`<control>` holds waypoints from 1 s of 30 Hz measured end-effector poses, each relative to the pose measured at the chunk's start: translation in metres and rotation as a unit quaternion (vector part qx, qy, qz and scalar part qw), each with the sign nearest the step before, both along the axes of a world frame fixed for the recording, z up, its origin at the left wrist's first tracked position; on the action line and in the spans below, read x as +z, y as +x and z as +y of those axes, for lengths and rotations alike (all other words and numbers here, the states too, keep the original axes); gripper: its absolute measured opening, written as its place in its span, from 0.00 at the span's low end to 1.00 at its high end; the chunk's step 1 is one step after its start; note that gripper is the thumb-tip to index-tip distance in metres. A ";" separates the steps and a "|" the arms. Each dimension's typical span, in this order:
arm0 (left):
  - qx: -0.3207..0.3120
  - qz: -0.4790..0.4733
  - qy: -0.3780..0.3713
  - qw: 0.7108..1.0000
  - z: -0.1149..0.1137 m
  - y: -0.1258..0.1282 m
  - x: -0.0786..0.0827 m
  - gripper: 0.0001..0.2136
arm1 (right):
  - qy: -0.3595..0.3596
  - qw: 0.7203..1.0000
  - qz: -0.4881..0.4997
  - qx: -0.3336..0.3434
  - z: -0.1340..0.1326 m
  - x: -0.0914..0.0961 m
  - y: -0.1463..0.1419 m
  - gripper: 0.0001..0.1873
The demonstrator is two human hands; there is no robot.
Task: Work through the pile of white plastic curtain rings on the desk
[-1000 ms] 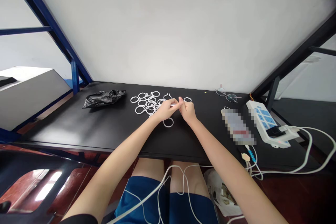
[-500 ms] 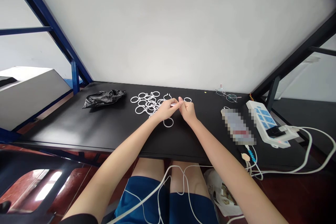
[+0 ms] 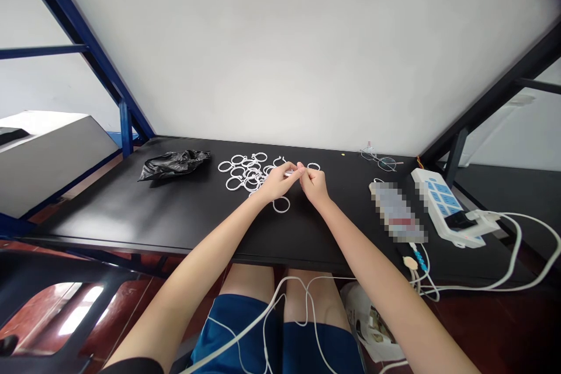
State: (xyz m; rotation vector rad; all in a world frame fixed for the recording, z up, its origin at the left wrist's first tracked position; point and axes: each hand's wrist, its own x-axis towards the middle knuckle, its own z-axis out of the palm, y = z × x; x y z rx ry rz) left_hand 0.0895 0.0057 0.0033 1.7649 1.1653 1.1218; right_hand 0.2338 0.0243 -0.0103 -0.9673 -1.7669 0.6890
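My left hand (image 3: 275,185) and my right hand (image 3: 312,185) meet over the black table (image 3: 131,210), fingertips pinched together on one small white ring (image 3: 290,173) held between them. A pile of several white plastic rings (image 3: 246,172) lies just left of and behind my left hand. One single ring (image 3: 281,205) rests on the table below my left hand, and another (image 3: 314,166) sits just beyond my right hand.
A crumpled black bag (image 3: 174,163) lies at the far left. Glasses (image 3: 379,159) sit at the back right. A blurred device (image 3: 398,211), a white power strip (image 3: 447,205) and white cables (image 3: 508,269) occupy the right side. A wall rises directly behind the table.
Both hands stay pinched on the ring; only the fingertips have shifted slightly up and left.
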 end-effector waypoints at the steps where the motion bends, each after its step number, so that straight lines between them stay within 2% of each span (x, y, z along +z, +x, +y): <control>1: 0.001 0.002 -0.001 1.000 0.000 0.000 0.000 0.21 | 0.000 1.000 0.000 0.001 0.000 0.000 0.000 0.31; 17: 0.000 0.021 0.009 1.000 -0.001 -0.002 0.002 0.19 | 0.009 1.000 0.026 -0.008 -0.001 0.002 -0.001 0.30; 30: -0.001 0.020 0.001 1.000 -0.001 -0.001 0.004 0.18 | -0.009 0.998 0.043 -0.049 -0.003 0.007 -0.001 0.29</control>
